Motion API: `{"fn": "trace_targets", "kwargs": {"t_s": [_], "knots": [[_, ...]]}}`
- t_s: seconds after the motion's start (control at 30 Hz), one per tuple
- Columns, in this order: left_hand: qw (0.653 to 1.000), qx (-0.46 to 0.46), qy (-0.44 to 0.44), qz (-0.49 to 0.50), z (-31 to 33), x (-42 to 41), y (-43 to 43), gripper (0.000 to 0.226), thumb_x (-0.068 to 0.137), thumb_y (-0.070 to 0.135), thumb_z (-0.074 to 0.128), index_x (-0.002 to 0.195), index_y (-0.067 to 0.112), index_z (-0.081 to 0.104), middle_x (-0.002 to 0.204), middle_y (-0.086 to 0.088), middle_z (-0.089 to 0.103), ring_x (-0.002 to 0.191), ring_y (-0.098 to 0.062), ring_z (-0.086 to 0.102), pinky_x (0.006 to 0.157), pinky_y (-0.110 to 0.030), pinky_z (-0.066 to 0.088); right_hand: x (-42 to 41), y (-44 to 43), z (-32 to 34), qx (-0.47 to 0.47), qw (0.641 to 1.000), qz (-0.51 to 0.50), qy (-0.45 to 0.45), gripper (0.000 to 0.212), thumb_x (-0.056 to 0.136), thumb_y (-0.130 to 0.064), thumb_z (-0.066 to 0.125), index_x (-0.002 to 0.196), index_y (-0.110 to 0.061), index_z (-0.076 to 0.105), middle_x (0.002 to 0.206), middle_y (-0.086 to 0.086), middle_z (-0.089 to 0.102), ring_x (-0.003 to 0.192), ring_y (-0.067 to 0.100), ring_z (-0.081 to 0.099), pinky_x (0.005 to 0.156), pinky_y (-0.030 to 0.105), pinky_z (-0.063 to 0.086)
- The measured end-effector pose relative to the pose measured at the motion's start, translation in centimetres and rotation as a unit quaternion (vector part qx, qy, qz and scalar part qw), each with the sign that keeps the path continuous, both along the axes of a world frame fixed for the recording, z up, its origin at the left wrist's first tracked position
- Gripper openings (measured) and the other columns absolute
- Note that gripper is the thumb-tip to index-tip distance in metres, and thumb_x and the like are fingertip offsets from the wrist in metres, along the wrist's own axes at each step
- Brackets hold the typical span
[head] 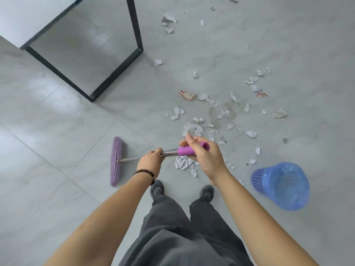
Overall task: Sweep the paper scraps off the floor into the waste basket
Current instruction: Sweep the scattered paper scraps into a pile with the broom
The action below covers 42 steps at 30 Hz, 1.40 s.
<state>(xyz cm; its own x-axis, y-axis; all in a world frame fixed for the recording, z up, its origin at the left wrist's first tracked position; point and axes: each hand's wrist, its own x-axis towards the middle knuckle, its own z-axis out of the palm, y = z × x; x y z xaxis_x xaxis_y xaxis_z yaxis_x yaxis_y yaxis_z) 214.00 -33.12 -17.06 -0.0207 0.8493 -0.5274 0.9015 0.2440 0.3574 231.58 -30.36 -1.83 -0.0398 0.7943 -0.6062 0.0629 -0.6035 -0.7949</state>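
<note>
While light, flimsy paper scraps (192,129) lie strewn on the floor (57,131) near the blue waste basket (280,186), a person's left hand (151,159) grips the broom's (116,160) stiff metal shaft and the right hand (204,157) wraps its purple end grip, seemingly sure holds.

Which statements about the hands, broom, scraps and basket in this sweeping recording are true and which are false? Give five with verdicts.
1. Both hands hold the broom. True: the left hand grips the metal shaft and the right hand grips the purple grip.
2. The broom head rests among the paper scraps. False: it is out to the left on bare floor, apart from them.
3. The waste basket is lined with a blue bag. True.
4. The basket is at the person's left. False: it is at the right.
5. The floor is already swept clean. False: scraps lie scattered across it.
</note>
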Motion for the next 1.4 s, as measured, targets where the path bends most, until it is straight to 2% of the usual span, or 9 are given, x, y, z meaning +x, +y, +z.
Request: {"fn": "trace_targets", "kwargs": {"t_s": [0.07,0.2,0.37,0.63,0.83,1.0,1.1,1.3,1.4], "knots": [[1.0,-0.004,-0.013,-0.004,-0.1,1.4,0.0,0.027,0.101,0.039,0.042,0.116,0.019,0.05,0.103,-0.01,0.061,0.086,-0.034,0.061,0.064,-0.035,0.041,1.5,-0.1,0.0,0.0,1.0,-0.018,0.002,0.032,0.096,-0.035,0.062,0.093,-0.005,0.073,0.099,0.008,0.076,0.101,0.023,0.071,0.093,0.041,0.057],[0.998,-0.037,-0.036,-0.041,-0.1,5.2,0.4,0.044,0.1,0.037,0.045,0.143,0.028,0.038,0.118,-0.009,0.06,0.104,-0.033,0.061,0.082,-0.037,0.047,6.1,0.0,0.0,-0.003,1.0,-0.018,-0.021,0.038,0.095,-0.039,0.062,0.085,-0.004,0.073,0.094,0.005,0.077,0.097,0.018,0.073,0.091,0.039,0.058],[0.997,-0.026,-0.022,-0.067,-0.5,13.3,1.3,0.028,0.101,0.035,0.044,0.125,0.021,0.05,0.103,-0.01,0.062,0.092,-0.033,0.063,0.07,-0.032,0.039,14.1,0.8,-0.4,0.017,0.999,0.003,-0.036,0.04,0.094,-0.04,0.064,0.061,-0.017,0.07,0.083,0.004,0.077,0.092,0.019,0.073,0.095,0.05,0.054],[0.992,0.03,-0.074,-0.102,1.7,34.1,6.7,0.028,0.102,0.033,0.042,0.119,0.011,0.05,0.095,-0.015,0.063,0.084,-0.035,0.061,0.065,-0.032,0.035,32.8,5.5,3.5,0.073,0.99,-0.083,-0.088,0.045,0.095,-0.037,0.062,0.055,-0.017,0.064,0.077,0.01,0.075,0.085,0.026,0.072,0.079,0.04,0.062],[0.984,0.066,-0.099,-0.131,6.3,43.2,11.7,0.022,0.102,0.028,0.044,0.111,0.008,0.047,0.091,-0.016,0.061,0.077,-0.036,0.06,0.062,-0.034,0.037,40.1,8.2,7.7,0.15,0.977,-0.077,-0.131,0.042,0.092,-0.044,0.062,0.056,-0.025,0.069,0.073,0.004,0.075,0.087,0.025,0.072,0.084,0.048,0.059],[0.979,0.118,-0.065,-0.155,10.3,43.1,15.9,0.023,0.102,0.032,0.044,0.111,0.01,0.047,0.084,-0.012,0.061,0.074,-0.034,0.059,0.059,-0.034,0.035,41.2,11.8,11.1,0.193,0.975,-0.078,-0.082,0.042,0.095,-0.028,0.063,0.054,-0.017,0.061,0.073,0.007,0.074,0.079,0.018,0.072,0.072,0.04,0.06],[0.98,0.134,-0.041,-0.144,11.6,40.3,18.3,0.024,0.102,0.032,0.043,0.114,0.012,0.049,0.087,-0.011,0.061,0.073,-0.032,0.058,0.06,-0.034,0.035,39.8,14.6,11.5,0.186,0.977,-0.095,-0.045,0.04,0.095,-0.025,0.063,0.057,-0.012,0.058,0.076,0.011,0.074,0.078,0.018,0.073,0.072,0.041,0.061],[0.989,0.119,0.006,-0.092,7.7,28.9,22.9,0.023,0.101,0.03,0.046,0.116,0.013,0.052,0.093,-0.011,0.065,0.077,-0.033,0.062,0.06,-0.032,0.04,30.5,19.6,6.3,0.091,0.992,-0.081,0.035,0.038,0.095,-0.029,0.063,0.059,-0.019,0.066,0.085,0.009,0.075,0.093,0.033,0.072,0.086,0.046,0.06],[0.991,0.102,0.007,-0.082,4.0,23.7,25.9,0.023,0.101,0.029,0.048,0.116,0.014,0.056,0.096,-0.01,0.064,0.081,-0.033,0.063,0.065,-0.036,0.045,25.5,21.7,2.9,0.052,0.993,-0.096,0.049,0.03,0.097,-0.027,0.062,0.073,-0.01,0.07,0.092,0.011,0.074,0.1,0.03,0.071,0.088,0.038,0.06]]}}
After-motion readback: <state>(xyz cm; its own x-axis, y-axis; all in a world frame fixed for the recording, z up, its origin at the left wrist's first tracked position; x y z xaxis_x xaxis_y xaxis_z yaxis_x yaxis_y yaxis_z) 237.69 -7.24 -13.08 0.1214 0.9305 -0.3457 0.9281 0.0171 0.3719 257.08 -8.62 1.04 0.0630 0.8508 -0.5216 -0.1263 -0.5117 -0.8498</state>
